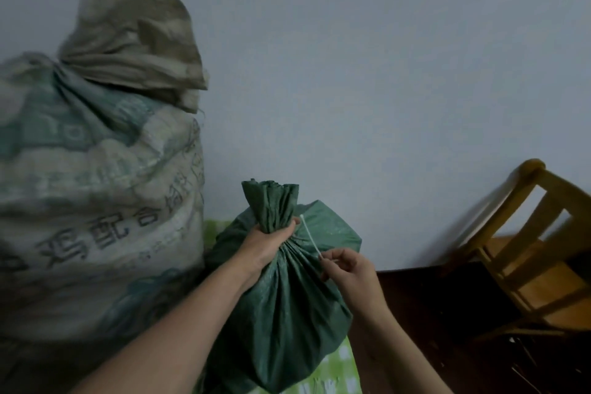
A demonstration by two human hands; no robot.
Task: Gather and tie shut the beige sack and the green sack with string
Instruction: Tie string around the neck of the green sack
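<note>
Green sack (281, 313), neck gathered, white string (311, 238) at the neck; two bare hands on it.

Item 1, checked green cloth (332, 371): under the green sack, showing at its lower right. Item 2, green sack: upright, body full, top bunched into a pleated neck that stands up above the hands. Item 3, left hand (268, 243): on the left of the sack's neck, fingers and thumb curled round the bunched cloth. Item 4, right hand (348, 272): just right of the neck, thumb and forefinger pinching the string's lower end, other fingers loosely curled. Item 5, string: taut, slanting from the neck down to the right hand. Item 6, beige sack (96, 185): left of the green sack, touching it, taller, printed, neck cinched; its binding cannot be made out. Item 7, wooden chair (527, 249): well right of the green sack, on dark floor (447, 313). Item 8, pale wall (383, 73): behind the green sack.
</note>
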